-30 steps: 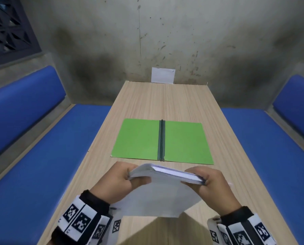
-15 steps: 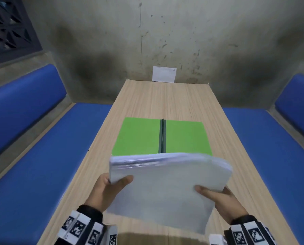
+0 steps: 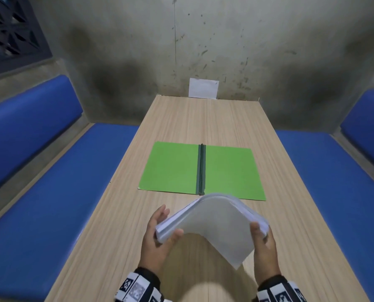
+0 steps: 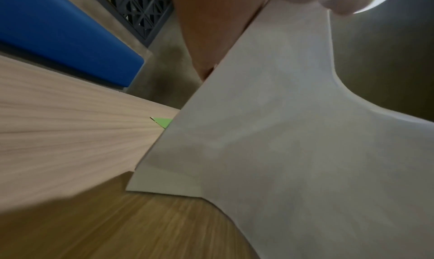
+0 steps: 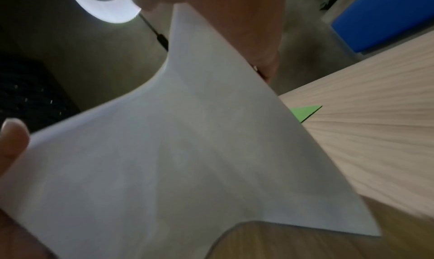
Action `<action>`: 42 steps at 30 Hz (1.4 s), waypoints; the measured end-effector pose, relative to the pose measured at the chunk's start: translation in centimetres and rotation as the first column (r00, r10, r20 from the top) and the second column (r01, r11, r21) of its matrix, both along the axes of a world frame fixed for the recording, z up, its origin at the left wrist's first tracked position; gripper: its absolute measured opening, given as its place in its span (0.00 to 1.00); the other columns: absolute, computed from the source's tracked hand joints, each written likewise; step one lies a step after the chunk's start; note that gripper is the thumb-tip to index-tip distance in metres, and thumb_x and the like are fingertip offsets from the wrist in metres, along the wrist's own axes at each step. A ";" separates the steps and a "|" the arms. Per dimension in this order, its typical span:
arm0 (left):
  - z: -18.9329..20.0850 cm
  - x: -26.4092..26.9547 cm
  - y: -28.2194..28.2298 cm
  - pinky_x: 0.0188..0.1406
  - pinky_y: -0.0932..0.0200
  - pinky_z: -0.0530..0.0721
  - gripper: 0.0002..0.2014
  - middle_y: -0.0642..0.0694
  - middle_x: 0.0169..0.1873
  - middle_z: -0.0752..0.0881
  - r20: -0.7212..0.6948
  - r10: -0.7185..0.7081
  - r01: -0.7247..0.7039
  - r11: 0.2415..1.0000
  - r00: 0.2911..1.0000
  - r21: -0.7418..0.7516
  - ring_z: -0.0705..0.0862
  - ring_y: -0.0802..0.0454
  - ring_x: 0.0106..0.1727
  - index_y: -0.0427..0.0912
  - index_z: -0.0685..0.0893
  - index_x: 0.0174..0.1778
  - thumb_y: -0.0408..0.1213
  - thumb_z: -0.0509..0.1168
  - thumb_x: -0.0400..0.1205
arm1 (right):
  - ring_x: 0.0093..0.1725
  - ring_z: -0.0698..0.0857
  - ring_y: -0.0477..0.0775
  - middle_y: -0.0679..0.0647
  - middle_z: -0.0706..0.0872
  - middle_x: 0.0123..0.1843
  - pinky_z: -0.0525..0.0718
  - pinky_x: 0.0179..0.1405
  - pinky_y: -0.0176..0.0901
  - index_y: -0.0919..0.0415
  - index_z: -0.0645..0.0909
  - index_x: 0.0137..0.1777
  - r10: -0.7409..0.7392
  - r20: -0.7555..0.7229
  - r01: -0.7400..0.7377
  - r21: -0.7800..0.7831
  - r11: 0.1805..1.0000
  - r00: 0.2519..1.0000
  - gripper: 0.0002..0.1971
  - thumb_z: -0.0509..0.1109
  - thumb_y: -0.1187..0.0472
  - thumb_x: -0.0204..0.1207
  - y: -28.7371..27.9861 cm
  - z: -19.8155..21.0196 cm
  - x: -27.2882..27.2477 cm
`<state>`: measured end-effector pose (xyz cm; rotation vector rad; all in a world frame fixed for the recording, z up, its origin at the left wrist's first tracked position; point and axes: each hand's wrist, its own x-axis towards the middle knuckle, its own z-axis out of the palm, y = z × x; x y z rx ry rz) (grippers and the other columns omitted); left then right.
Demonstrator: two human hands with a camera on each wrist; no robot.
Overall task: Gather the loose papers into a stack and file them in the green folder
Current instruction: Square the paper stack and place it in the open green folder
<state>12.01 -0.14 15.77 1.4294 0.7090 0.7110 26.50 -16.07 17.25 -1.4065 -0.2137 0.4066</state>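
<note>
Low in the centre of the head view, the stack of papers (image 3: 214, 225) is held off the table (image 3: 199, 125), bowed upward into an arch between both hands. The left hand (image 3: 157, 240) pinches the stack's left edge, thumb on top and fingers beneath; the right hand (image 3: 263, 247) clamps the right edge the same way. Bending the sheets like this probably loosens them so the edges can be squared before filing. Just above the stack in the frame, the green folder (image 3: 170, 166) lies opened flat on the table, both leaves spread and its dark spine (image 3: 201, 168) running up the middle, apparently ready to receive the sheets. The stack's far curve overlaps the folder's near edge in the picture, though it hangs above the table rather than resting on it. The papers look blank on the faces shown. A white card (image 3: 203, 88) stands against the wall in the upper centre; no writing on it can be read. The patterned wrist bands bear square black-and-white markers, no words.
</note>
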 end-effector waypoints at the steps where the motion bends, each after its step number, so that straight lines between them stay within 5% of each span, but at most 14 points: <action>1: 0.2 0.3 0.2 0.54 0.69 0.83 0.42 0.57 0.65 0.79 0.010 0.036 -0.036 0.999 0.999 -0.008 0.78 0.57 0.67 0.68 0.74 0.59 0.73 0.72 0.47 | 0.55 0.84 0.52 0.55 0.86 0.55 0.79 0.47 0.36 0.60 0.79 0.62 -0.020 0.007 0.020 -0.015 1.000 1.000 0.49 0.70 0.22 0.50 0.2 0.2 0.2; 3: 0.9 0.8 0.3 0.58 0.59 0.81 0.40 0.57 0.62 0.81 0.024 0.104 -0.104 0.995 0.994 0.006 0.80 0.54 0.66 0.67 0.75 0.57 0.76 0.69 0.49 | 0.45 0.85 0.47 0.52 0.87 0.47 0.79 0.41 0.37 0.57 0.82 0.53 -0.061 -0.012 0.061 -0.008 0.998 0.998 0.54 0.63 0.14 0.35 0.8 0.8 0.5; 6: 1.7 1.8 0.5 0.52 0.60 0.80 0.30 0.59 0.55 0.83 0.045 0.223 -0.222 0.975 0.974 -0.019 0.82 0.51 0.62 0.65 0.77 0.52 0.71 0.70 0.56 | 0.29 0.86 0.42 0.48 0.90 0.32 0.80 0.31 0.38 0.55 0.85 0.40 -0.092 -0.073 0.092 -0.003 0.996 0.993 0.46 0.67 0.16 0.35 1.4 1.1 1.1; 9: 1.9 2.5 1.2 0.55 0.45 0.84 0.12 0.56 0.52 0.85 0.025 0.311 -0.306 0.945 0.950 -0.114 0.83 0.43 0.60 0.61 0.82 0.48 0.50 0.73 0.70 | 0.24 0.84 0.44 0.51 0.87 0.30 0.79 0.27 0.40 0.56 0.84 0.34 -0.120 -0.127 0.122 0.011 0.992 0.985 0.29 0.75 0.30 0.49 1.6 0.7 1.6; 13: 2.2 2.5 2.0 0.64 0.35 0.79 0.07 0.49 0.55 0.86 -0.017 0.357 -0.357 0.928 0.934 -0.108 0.82 0.41 0.62 0.62 0.83 0.44 0.49 0.71 0.70 | 0.29 0.81 0.52 0.57 0.85 0.35 0.78 0.30 0.41 0.55 0.81 0.31 -0.151 -0.095 0.151 -0.007 0.988 0.984 0.13 0.71 0.49 0.74 1.4 0.8 2.0; 22: 3.4 3.2 2.1 0.65 0.57 0.69 0.15 0.48 0.60 0.79 -0.005 0.388 -0.388 0.922 0.922 -0.013 0.73 0.49 0.69 0.47 0.79 0.56 0.37 0.71 0.75 | 0.35 0.77 0.57 0.57 0.81 0.34 0.73 0.30 0.42 0.58 0.78 0.33 -0.174 -0.042 0.172 -0.054 0.984 0.984 0.11 0.74 0.57 0.74 1.2 0.7 2.2; 26: 3.4 2.7 2.7 0.68 0.50 0.73 0.33 0.50 0.56 0.81 -0.006 0.236 -0.235 0.971 0.972 0.035 0.77 0.64 0.58 0.53 0.70 0.64 0.52 0.76 0.66 | 0.39 0.83 0.54 0.54 0.85 0.42 0.79 0.35 0.43 0.49 0.79 0.42 -0.017 0.014 0.018 -0.068 0.997 1.000 0.26 0.80 0.35 0.49 0.7 0.8 2.0; 28: 2.2 2.0 3.1 0.65 0.54 0.74 0.50 0.57 0.58 0.78 -0.067 0.120 -0.113 0.989 0.991 0.094 0.77 0.62 0.62 0.55 0.66 0.69 0.64 0.77 0.52 | 0.46 0.84 0.56 0.54 0.85 0.48 0.83 0.41 0.41 0.46 0.77 0.48 0.073 0.075 -0.063 -0.139 0.988 0.994 0.24 0.85 0.49 0.55 0.0 -0.1 1.9; 29: 1.5 1.6 3.3 0.64 0.58 0.74 0.51 0.59 0.59 0.77 -0.138 0.072 -0.051 0.987 0.988 0.150 0.76 0.63 0.63 0.59 0.63 0.70 0.59 0.80 0.52 | 0.47 0.84 0.58 0.55 0.85 0.48 0.84 0.42 0.36 0.46 0.76 0.49 0.103 0.093 -0.087 -0.164 0.983 0.990 0.21 0.82 0.64 0.63 -0.3 -0.6 2.0; 31: 0.8 1.3 3.5 0.56 0.71 0.78 0.45 0.60 0.58 0.76 -0.247 0.000 0.062 0.968 0.969 0.245 0.78 0.70 0.58 0.74 0.59 0.64 0.33 0.77 0.64 | 0.45 0.82 0.59 0.55 0.85 0.45 0.83 0.35 0.24 0.49 0.76 0.48 0.130 0.099 -0.108 -0.200 0.974 0.987 0.24 0.67 0.82 0.70 -0.6 -1.3 2.3; 33: 0.5 1.4 3.7 0.45 0.74 0.80 0.44 0.56 0.51 0.79 -0.249 0.021 0.045 0.966 0.968 0.256 0.81 0.67 0.50 0.78 0.60 0.59 0.18 0.66 0.71 | 0.43 0.83 0.55 0.54 0.86 0.43 0.83 0.33 0.24 0.53 0.79 0.47 0.108 0.047 -0.097 -0.187 0.977 0.993 0.22 0.63 0.84 0.73 -0.7 -1.5 2.5; 37: 0.4 1.4 4.7 0.39 0.73 0.82 0.20 0.55 0.43 0.86 -0.172 0.088 -0.070 0.992 0.981 0.104 0.84 0.44 0.50 0.54 0.79 0.53 0.21 0.64 0.77 | 0.43 0.85 0.52 0.53 0.88 0.43 0.81 0.39 0.38 0.60 0.83 0.50 0.074 -0.049 -0.080 -0.124 0.989 0.996 0.11 0.67 0.76 0.77 -0.4 -1.3 2.7; 39: 0.6 1.5 4.5 0.48 0.65 0.86 0.12 0.52 0.44 0.90 -0.153 0.083 -0.080 0.997 0.985 0.021 0.86 0.41 0.54 0.50 0.83 0.48 0.27 0.66 0.78 | 0.40 0.87 0.52 0.50 0.90 0.38 0.84 0.35 0.35 0.55 0.83 0.45 0.058 -0.031 -0.061 -0.117 0.991 0.998 0.12 0.67 0.74 0.77 -0.2 -0.9 2.7; 42: 1.9 1.1 3.4 0.75 0.50 0.70 0.24 0.51 0.68 0.74 -0.143 0.096 -0.096 0.995 0.985 0.005 0.71 0.52 0.73 0.40 0.70 0.73 0.35 0.65 0.80 | 0.34 0.88 0.35 0.40 0.93 0.33 0.84 0.32 0.23 0.51 0.84 0.44 0.052 0.047 -0.047 -0.099 0.994 0.998 0.13 0.68 0.72 0.77 -0.3 0.1 2.6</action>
